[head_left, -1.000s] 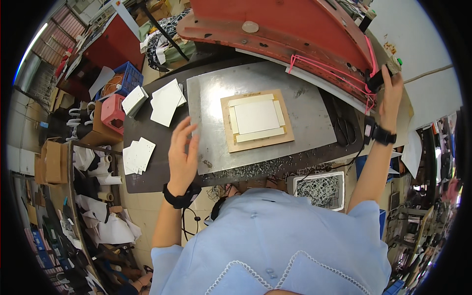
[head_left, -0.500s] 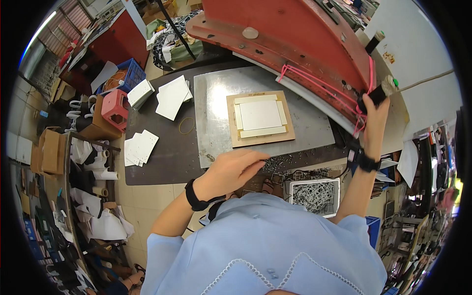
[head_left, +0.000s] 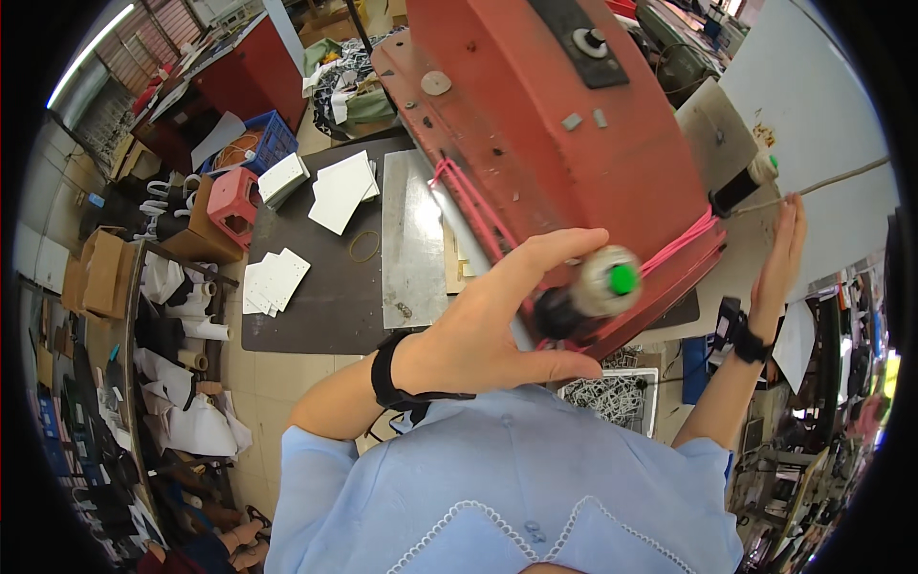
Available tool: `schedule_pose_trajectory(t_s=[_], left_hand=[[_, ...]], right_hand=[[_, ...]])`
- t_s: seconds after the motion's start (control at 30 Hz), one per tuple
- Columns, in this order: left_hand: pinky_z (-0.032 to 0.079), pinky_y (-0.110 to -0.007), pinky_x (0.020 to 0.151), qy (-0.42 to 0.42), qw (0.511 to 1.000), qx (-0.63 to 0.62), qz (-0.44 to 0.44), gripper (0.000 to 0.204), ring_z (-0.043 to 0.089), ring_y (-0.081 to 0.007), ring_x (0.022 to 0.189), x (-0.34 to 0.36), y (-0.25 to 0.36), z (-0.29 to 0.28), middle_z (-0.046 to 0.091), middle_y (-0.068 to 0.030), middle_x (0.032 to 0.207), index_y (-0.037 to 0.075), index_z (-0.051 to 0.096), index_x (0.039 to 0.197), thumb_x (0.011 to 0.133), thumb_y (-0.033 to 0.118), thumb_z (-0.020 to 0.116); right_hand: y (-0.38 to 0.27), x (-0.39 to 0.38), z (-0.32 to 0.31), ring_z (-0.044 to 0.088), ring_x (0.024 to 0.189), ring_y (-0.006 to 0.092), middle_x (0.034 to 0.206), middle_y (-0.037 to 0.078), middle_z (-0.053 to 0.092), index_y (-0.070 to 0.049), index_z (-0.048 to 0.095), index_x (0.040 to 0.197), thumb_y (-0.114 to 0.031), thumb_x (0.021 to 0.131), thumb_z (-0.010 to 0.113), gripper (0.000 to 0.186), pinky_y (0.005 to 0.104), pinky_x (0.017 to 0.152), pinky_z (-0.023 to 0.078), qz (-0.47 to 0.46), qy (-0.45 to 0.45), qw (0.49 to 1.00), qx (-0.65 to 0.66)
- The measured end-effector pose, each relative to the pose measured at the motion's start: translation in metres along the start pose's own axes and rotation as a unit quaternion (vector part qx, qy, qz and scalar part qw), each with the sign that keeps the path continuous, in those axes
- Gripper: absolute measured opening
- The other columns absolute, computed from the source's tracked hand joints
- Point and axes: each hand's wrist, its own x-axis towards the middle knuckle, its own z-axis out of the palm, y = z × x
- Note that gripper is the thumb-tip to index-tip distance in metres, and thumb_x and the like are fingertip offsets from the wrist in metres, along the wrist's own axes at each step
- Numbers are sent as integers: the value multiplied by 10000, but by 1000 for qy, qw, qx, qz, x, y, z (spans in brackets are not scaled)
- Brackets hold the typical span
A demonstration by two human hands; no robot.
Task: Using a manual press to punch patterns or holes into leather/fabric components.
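Note:
The red swing arm [head_left: 593, 143] of a press reaches over the metal plate [head_left: 406, 239], hiding most of the wooden board [head_left: 453, 263] on it. My left hand [head_left: 497, 316] is open, thumb and fingers spread around a black handle with a green button [head_left: 612, 279]; the handle is blurred, and I cannot tell whether the hand touches it. My right hand [head_left: 782, 251] is open with fingers stretched out, just beside a second black handle with a green tip [head_left: 746, 185]. Pink cord [head_left: 478, 206] is tied along the arm's lower edge.
White card stacks [head_left: 342, 193] and a rubber band [head_left: 363, 246] lie on the dark table [head_left: 325, 320] at left. A white bin of metal scraps [head_left: 612, 402] stands below the near edge. A red stool [head_left: 232, 206] and a blue crate [head_left: 273, 142] are at far left.
The red arm has swung left and nearer, over the board. My right hand has let go of its handle and moved right. My left hand has moved right and up to the other handle.

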Motion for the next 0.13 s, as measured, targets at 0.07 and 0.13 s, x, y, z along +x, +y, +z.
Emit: schedule_pose_trajectory(t_s=[0.07,0.13], left_hand=[[427,-383,1056,17,995,-93,4,999,544,-250,1239,-5,0,5,515,-134,1400,40,306,1493,719,233,908],[461,-379,1021,36,993,-112,25,986,581,-239,1171,-12,-5,4,543,-98,1343,84,291,1512,746,236,893]], right_hand=[[1,11,16,477,1330,251,1417,145,526,6,393,1473,-412,1067,398,583,380,1145,317,62,-93,978,175],[0,10,36,454,1351,256,1449,153,487,-13,321,1515,-430,1058,429,628,374,1151,309,89,-148,942,289]])
